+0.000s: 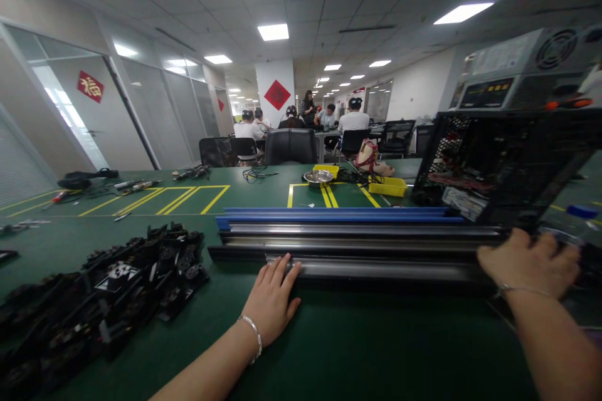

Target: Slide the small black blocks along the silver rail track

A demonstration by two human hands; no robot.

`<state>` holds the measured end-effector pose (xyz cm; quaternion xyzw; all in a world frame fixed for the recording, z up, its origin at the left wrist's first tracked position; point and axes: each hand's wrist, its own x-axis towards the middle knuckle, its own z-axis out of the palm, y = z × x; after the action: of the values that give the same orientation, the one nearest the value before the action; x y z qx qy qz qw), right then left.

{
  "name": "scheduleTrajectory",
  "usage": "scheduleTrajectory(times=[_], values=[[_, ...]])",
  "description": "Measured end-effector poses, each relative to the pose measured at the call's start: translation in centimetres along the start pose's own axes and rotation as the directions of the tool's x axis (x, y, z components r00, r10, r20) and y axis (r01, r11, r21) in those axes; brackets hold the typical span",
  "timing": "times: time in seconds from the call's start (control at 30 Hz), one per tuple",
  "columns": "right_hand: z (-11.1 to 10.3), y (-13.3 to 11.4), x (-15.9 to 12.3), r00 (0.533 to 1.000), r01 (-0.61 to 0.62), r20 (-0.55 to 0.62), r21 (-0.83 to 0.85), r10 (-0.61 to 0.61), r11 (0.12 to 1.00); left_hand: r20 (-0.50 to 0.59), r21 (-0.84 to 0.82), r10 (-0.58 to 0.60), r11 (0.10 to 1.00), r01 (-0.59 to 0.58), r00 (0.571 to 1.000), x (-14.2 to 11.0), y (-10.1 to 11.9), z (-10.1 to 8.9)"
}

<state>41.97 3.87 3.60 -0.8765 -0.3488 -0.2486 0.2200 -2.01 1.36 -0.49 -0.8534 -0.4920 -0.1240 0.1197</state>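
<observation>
Left hand [271, 298] flat on the green tabletop [357, 351], palm down, fingers spread and pointing to twelve o'clock, their tips touching the near edge of the rails [357, 244]. It pinches nothing. A silver bracelet [253, 333] sits on that wrist.

The rails lie in a long stack across the middle of the tabletop, running nine to three, dark and grey ones nearest, blue ones on the far side. From the left hand the stack sits right at twelve and stretches off toward two.

Right hand [529, 261] is over at the stack's three o'clock end, resting on top of the rails, back of the hand up, fingers curled over the far side. Whether they are closed around a rail or only laid on it, I cannot tell, as the fingertips are hidden. A thin bracelet shows on this wrist too.

Just beyond the right hand, at twelve, stands an open black computer case [498, 166], with a grey power supply [522, 69] above it. At the left hand's nine o'clock, well apart, a heap of black parts [108, 301] covers the tabletop. Far off at twelve, a steel bowl [318, 177] and yellow trays [388, 186], with people [301, 116] seated at another table behind.
</observation>
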Motion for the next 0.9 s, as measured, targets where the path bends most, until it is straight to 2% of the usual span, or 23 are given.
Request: scheduleTrajectory(times=[0.1, 0.17, 0.23, 0.47, 0.63, 0.73, 0.83, 0.9], values=[[1.1, 2.4, 0.4, 0.970, -0.176, 0.160, -0.041, 0.180, 0.984, -0.004, -0.003, -0.004, 1.000, 0.004, 1.000, 0.0, 0.0, 0.0], [1.3, 3.0, 0.6, 0.934, -0.223, 0.278, -0.044, 0.227, 0.974, -0.005, -0.006, -0.004, 1.000, 0.004, 1.000, -0.1, 0.0, 0.0], [1.4, 3.3, 0.8, 0.916, -0.241, 0.322, -0.033, 0.238, 0.970, -0.010, -0.008, -0.005, 1.000, 0.005, 1.000, -0.1, 0.0, 0.0], [2.2, 4.5, 1.2, 0.949, -0.240, 0.226, 0.070, 0.219, 0.968, -0.029, -0.016, -0.002, 1.000, 0.001, 1.000, -0.1, -0.1, 0.1], [3.7, 5.3, 1.4, 0.951, -0.273, 0.182, 0.109, 0.251, 0.956, -0.028, -0.024, -0.002, 1.000, 0.001, 1.000, -0.1, -0.1, 0.0], [3.9, 5.5, 1.3, 0.960, -0.256, 0.148, 0.138, 0.236, 0.957, -0.023, -0.021, -0.007, 1.000, 0.007, 1.000, -0.1, -0.1, -0.1], [3.5, 5.3, 1.3, 0.966, -0.237, 0.129, 0.118, 0.222, 0.964, -0.014, -0.017, -0.009, 1.000, 0.009, 1.000, -0.1, 0.0, -0.1], [3.2, 5.2, 1.7, 0.954, -0.255, 0.181, 0.056, 0.241, 0.965, -0.011, -0.015, -0.009, 1.000, 0.009, 1.000, -0.1, 0.0, -0.1]])
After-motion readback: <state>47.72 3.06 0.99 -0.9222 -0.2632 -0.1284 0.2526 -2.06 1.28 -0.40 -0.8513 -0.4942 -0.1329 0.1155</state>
